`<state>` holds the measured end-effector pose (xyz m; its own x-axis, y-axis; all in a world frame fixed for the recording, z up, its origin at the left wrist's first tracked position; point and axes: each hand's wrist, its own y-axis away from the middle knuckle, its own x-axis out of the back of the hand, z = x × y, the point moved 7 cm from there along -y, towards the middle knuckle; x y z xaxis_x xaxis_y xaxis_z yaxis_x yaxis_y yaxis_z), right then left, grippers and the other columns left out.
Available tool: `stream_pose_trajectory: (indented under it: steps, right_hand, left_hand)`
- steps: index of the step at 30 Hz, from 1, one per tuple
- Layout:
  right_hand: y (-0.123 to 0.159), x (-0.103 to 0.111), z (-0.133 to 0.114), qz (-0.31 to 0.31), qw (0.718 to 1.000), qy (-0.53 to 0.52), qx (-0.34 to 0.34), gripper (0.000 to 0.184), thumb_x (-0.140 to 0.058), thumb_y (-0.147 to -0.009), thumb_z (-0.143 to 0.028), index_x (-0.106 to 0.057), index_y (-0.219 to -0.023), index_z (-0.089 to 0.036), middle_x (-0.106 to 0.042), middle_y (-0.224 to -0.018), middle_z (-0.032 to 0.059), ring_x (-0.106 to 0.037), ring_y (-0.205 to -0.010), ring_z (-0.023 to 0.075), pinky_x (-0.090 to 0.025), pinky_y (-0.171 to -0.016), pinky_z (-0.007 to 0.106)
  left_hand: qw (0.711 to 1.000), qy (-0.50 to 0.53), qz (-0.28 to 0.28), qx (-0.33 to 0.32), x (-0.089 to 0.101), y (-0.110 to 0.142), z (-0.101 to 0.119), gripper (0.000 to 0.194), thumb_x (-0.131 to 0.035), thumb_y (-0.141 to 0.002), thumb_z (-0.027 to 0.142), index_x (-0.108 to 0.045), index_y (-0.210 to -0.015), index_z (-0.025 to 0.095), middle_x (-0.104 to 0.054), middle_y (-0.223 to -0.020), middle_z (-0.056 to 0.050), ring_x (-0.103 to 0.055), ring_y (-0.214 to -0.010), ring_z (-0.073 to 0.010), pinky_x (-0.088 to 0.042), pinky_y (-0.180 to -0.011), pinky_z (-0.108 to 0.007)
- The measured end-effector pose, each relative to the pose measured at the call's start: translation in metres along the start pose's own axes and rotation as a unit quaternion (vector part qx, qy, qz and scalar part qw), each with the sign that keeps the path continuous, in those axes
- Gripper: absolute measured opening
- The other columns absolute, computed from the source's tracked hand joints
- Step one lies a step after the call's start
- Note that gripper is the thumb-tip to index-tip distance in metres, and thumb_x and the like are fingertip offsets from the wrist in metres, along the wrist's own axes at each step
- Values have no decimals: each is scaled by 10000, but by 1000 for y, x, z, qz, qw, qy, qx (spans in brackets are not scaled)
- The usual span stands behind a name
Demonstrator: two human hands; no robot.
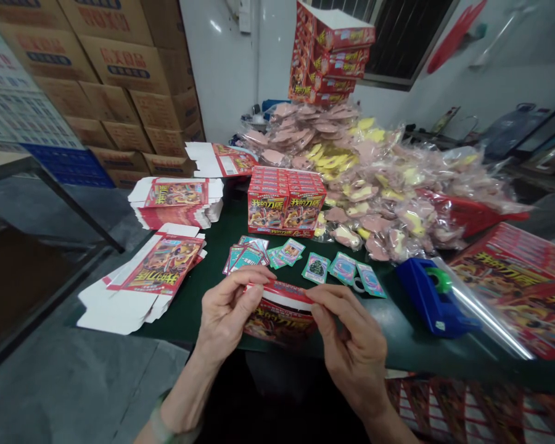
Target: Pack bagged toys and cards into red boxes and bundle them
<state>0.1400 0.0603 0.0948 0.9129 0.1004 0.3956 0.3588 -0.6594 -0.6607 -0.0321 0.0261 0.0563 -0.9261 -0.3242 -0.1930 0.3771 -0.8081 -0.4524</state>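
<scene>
Pinching a red carton [280, 320] — fingers [326, 302] narrow on it, apparently; blue tape dispenser [432, 297] nearby.

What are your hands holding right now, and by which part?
Both hands hold a small red printed carton by its top edge: the left hand pinches the left end, and the right hand pinches the right end.

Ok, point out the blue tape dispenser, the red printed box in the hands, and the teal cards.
Blue plastic tape dispenser [437, 302], head view, on its body.
Red printed cardboard box [277, 324], head view, on its printed panel between the hands.
Teal printed cards [315, 268], head view, on the card nearest the box.
</scene>
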Motion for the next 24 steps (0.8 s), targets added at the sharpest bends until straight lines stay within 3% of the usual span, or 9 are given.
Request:
stream_pose_trajectory:
  steps: [4,7,12,16,18,20,24]
  right_hand:
    - [5,1,-3,12,1000,7,8,252,-500,-839,-49,-614,-997,-208,-587,-928,40,-594,-807,122,-501,-656,226]
    - [14,-2,-2,16,999,16,29,318,-490,-830,-28,-600,-1065,-211,-571,-990,62,-587,-871,145,-511,-713,268]
    - [38,-14,4,38,996,34,71,403,-456,-862,-95,-510,-1242,-217,-502,-1179,120,-554,-1007,212,-512,-793,382]
    - [52,-20,10,85,992,43,80,398,-439,-869,-94,-507,-1236,-235,-484,-1234,121,-549,-1054,233,-521,-794,414]
    - [51,-22,10,90,991,33,90,400,-441,-863,-81,-506,-1225,-238,-482,-1230,118,-552,-1050,230,-524,-789,409]
    - [46,-22,9,88,991,21,99,401,-433,-861,-69,-499,-1217,-241,-480,-1214,113,-554,-1041,218,-523,-794,401]
    - [29,-13,15,50,996,32,72,394,-451,-868,-133,-437,-1252,-221,-492,-1198,122,-545,-1056,220,-520,-816,398]
  left_hand:
    - [998,25,-13,50,0,-2,-2,95,-589,-813,197,-672,-854,177,-654,-943,-80,-613,-822,-186,-490,-694,-268]
    - [998,41,-31,43,-1,-3,1,112,-587,-811,196,-693,-847,185,-659,-940,-81,-616,-836,-191,-487,-687,-268]
    - [998,53,-26,4,1,5,2,149,-559,-819,194,-700,-865,184,-660,-950,-102,-619,-870,-228,-497,-735,-342]
    - [998,32,-36,-33,2,8,4,179,-522,-845,217,-692,-883,181,-655,-977,-118,-630,-869,-246,-528,-706,-380]
    - [996,13,-63,-67,0,8,9,132,-619,-778,169,-669,-897,199,-652,-996,-99,-640,-847,-235,-542,-653,-351]
    - [990,-26,-83,-110,-3,7,16,260,-700,-682,80,-640,-899,210,-656,-986,-74,-646,-837,-223,-547,-640,-328]
    - [976,-135,-31,-167,-13,10,26,288,-690,-664,7,-619,-867,198,-654,-940,-36,-638,-844,-181,-538,-683,-293]
